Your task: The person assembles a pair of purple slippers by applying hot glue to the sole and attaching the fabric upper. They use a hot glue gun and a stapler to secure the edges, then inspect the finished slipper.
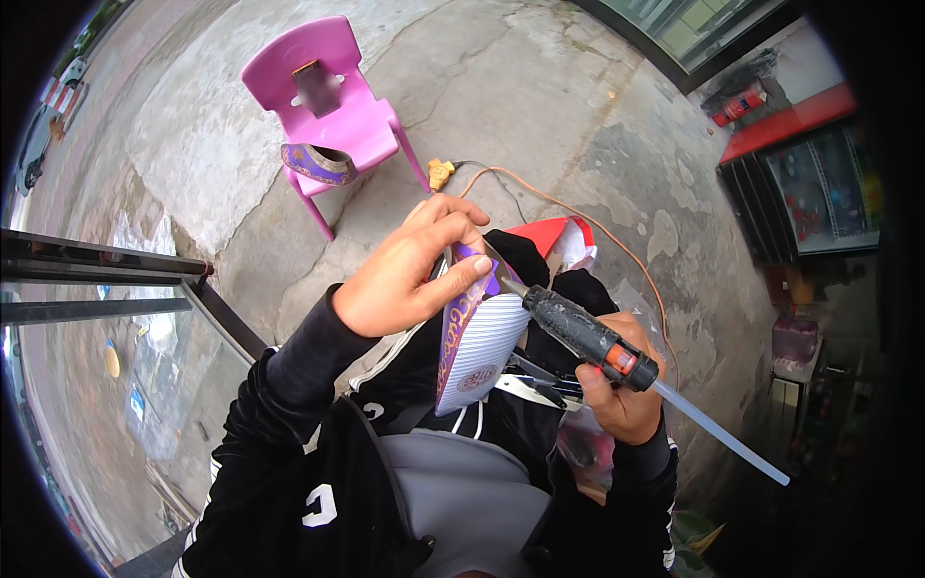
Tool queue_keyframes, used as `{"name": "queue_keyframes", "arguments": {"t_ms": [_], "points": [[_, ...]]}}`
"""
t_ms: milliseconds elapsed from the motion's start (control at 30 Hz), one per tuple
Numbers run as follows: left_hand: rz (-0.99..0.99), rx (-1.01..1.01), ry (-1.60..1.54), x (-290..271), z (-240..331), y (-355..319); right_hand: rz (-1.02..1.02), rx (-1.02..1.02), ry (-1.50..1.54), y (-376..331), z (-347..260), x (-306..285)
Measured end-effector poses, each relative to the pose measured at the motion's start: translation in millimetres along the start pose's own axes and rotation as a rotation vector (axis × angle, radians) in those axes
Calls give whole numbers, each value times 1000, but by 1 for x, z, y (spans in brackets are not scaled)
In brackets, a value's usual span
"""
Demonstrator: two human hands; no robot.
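Jacket (462,482), black with a grey middle, closest, cut off by the lower edge; beyond it the striped piece (487,337), just right of and below the left grip (409,275), left of the right grip (626,409); face in fine pale blue and white stripes, a round dark print low down, purple edging with gold scrollwork along its left side; narrows downward, standing tilted.

Upper rim partly covered by the left thumb and fingers; inside hard to read; nozzle of the dark glue gun (576,328) sits right by the upper opening, contact or not cannot be told; gun's handle hidden in the right grip; dark object (316,91) on the pink chair (361,130), ahead of the left grip, blurred; patterned purple loop (318,166) nearer, on the seat.

Left grip nearly closed, thumb and fingers pinching the piece's upper edge; right grip curled firmly round the gun's body; translucent glue stick (723,433) juts from the gun's rear, out past the right grip.
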State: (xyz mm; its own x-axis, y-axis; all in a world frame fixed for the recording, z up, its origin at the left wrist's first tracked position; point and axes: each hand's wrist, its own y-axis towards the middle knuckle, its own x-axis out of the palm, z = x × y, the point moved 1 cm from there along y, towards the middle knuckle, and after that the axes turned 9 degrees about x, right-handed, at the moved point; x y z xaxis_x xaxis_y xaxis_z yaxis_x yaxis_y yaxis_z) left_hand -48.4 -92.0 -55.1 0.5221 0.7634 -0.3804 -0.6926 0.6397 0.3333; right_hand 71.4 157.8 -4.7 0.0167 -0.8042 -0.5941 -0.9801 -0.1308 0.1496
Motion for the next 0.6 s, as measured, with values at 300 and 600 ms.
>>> {"name": "queue_keyframes", "arguments": {"t_ms": [300, 600], "points": [[21, 20, 11, 3, 2, -1, 7, 14, -54, -10, 4, 11], [15, 49, -1, 3, 1, -1, 16, 2, -83, -9, 2, 15]]}}
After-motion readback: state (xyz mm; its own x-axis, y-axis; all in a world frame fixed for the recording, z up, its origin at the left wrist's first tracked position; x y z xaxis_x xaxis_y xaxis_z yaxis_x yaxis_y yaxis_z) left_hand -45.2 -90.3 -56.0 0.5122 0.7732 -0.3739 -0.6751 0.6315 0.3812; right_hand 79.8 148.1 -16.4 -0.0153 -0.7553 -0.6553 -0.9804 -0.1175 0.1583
